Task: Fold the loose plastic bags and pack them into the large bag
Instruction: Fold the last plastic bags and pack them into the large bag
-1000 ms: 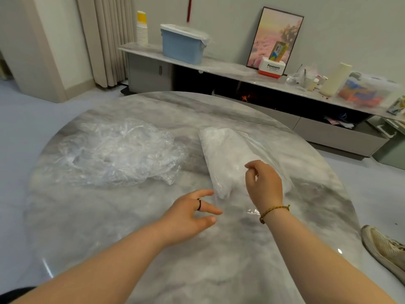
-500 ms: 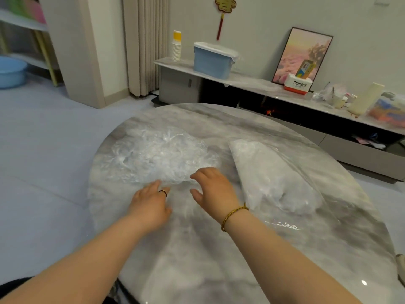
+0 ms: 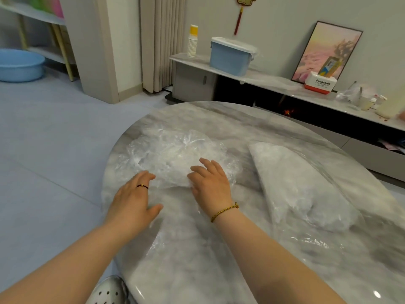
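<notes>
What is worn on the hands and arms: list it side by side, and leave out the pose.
The left hand wears a thin dark ring with a small gold-coloured bead on one finger. The right hand has a braided yellow-gold cord bracelet at the wrist. The left forearm and right forearm show no sleeves, watch or gloves.

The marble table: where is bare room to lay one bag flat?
Bare: the far strip of the table behind the loose bags and the large bag, and the near-right edge. Crowded: the middle, where the two nearly meet.
</notes>
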A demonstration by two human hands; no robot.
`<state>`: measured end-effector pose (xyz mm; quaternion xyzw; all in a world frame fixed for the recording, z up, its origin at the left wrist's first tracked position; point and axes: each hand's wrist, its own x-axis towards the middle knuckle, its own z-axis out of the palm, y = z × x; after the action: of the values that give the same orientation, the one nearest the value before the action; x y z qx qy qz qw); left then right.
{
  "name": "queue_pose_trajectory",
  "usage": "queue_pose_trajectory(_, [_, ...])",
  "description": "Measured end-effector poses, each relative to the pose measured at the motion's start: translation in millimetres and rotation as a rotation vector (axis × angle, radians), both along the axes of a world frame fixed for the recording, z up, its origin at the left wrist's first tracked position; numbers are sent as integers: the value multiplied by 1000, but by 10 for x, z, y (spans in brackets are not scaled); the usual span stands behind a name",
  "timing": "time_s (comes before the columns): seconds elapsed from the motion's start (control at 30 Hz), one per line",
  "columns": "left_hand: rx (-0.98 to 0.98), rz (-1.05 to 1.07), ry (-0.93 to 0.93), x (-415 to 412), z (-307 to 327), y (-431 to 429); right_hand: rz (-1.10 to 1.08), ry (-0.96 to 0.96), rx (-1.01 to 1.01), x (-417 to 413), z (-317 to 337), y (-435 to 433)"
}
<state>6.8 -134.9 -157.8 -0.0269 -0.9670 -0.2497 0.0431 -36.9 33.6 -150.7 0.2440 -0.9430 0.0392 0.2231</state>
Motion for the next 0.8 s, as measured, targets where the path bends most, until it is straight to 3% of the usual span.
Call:
queue_pose_trajectory(0.13, [-96, -132, 248, 81, -63, 31, 147, 72, -133, 255, -16, 160])
queue_pose_trajectory(0.27, [-110, -250, 416, 156, -97, 66, 220, 5, -147, 643, -76, 368])
queue_pose_trajectory(0.53, [-193, -687, 368, 320, -223, 176, 227, -345, -231, 1293, -219, 733])
queue_pose_trajectory(0.7, [-176, -764, 393, 477, -257, 284, 106, -530, -215, 1472, -268, 982])
queue_pose_trajectory(0.8, [-128, -772, 300, 537, -277, 309, -2, -627, -261, 1490, -243, 1071])
